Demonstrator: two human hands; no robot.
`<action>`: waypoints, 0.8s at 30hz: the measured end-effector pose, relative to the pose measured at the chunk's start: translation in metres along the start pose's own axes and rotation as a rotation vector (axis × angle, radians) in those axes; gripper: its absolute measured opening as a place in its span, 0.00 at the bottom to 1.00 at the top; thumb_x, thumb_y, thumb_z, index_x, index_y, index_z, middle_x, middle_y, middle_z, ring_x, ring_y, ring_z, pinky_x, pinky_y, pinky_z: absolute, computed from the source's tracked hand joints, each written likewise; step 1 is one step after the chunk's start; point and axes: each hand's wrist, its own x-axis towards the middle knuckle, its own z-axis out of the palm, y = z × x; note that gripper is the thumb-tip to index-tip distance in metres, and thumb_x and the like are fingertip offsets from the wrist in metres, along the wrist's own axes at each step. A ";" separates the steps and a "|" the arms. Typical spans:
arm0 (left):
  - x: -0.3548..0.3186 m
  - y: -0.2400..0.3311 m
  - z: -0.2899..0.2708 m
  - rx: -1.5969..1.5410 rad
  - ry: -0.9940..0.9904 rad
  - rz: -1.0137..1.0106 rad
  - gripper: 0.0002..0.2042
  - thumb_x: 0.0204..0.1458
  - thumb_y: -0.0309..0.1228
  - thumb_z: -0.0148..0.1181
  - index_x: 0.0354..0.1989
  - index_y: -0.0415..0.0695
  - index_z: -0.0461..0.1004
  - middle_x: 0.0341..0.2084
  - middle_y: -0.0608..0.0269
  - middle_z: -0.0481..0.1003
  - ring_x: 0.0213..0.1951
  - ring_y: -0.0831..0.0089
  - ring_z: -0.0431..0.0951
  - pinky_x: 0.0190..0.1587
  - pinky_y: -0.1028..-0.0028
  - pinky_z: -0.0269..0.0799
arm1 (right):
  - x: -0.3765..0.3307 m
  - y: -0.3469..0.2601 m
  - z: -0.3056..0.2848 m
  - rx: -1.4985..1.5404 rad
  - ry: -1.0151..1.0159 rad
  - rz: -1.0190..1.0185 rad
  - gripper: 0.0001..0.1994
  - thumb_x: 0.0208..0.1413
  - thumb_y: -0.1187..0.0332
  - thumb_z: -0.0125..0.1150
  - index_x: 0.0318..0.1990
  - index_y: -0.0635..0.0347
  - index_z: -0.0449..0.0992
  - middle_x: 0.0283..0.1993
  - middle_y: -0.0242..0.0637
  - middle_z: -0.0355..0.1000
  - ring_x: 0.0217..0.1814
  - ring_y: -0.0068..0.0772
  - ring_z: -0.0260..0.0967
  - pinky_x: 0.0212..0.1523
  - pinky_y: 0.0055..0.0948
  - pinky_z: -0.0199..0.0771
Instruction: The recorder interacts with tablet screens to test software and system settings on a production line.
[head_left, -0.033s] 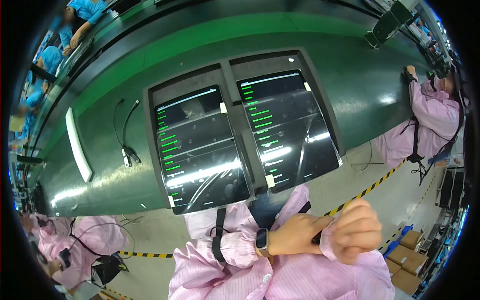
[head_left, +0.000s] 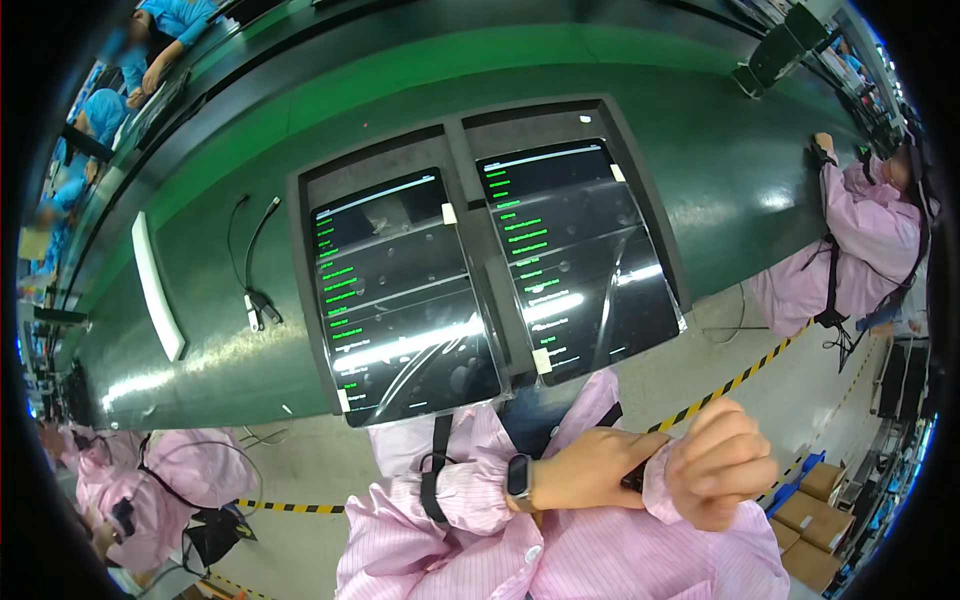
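Below tabletop (head_left: 250,370) edge, left hand (head_left: 585,470) grip pinching right sleeve cuff (head_left: 655,478), right hand (head_left: 722,478) fisted on nothing visible; risk: snagged cuff could knock the two tablets (head_left: 400,300) nearby.

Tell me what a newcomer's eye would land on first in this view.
Two large dark tablets lie side by side in a grey tray on the green bench: the left tablet and the right tablet, both showing lines of green text. Near the lower edge, the person's left hand reaches across to the wrist of the right hand, which is closed in a fist, both arms in pink sleeves.
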 end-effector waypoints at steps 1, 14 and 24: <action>-0.005 0.004 -0.007 0.011 0.023 -0.017 0.24 0.39 0.42 0.66 0.41 0.38 0.71 0.27 0.53 0.75 0.30 0.56 0.76 0.36 0.63 0.70 | -0.002 -0.002 0.006 0.169 0.147 0.083 0.12 0.55 0.64 0.57 0.23 0.59 0.70 0.18 0.31 0.68 0.18 0.25 0.64 0.18 0.24 0.58; -0.117 0.118 -0.113 0.650 1.387 0.916 0.15 0.61 0.36 0.36 0.34 0.37 0.65 0.20 0.61 0.64 0.20 0.73 0.61 0.29 0.72 0.58 | -0.060 -0.011 0.156 0.343 -0.777 0.454 0.26 0.43 0.57 0.69 0.45 0.64 0.66 0.49 0.43 0.60 0.46 0.47 0.66 0.42 0.36 0.69; -0.123 0.096 -0.094 0.419 1.484 0.854 0.09 0.50 0.30 0.57 0.19 0.43 0.69 0.15 0.65 0.71 0.15 0.75 0.66 0.20 0.73 0.56 | -0.051 -0.010 0.169 0.785 -0.653 0.578 0.25 0.37 0.57 0.71 0.37 0.65 0.68 0.32 0.42 0.67 0.31 0.46 0.69 0.31 0.36 0.68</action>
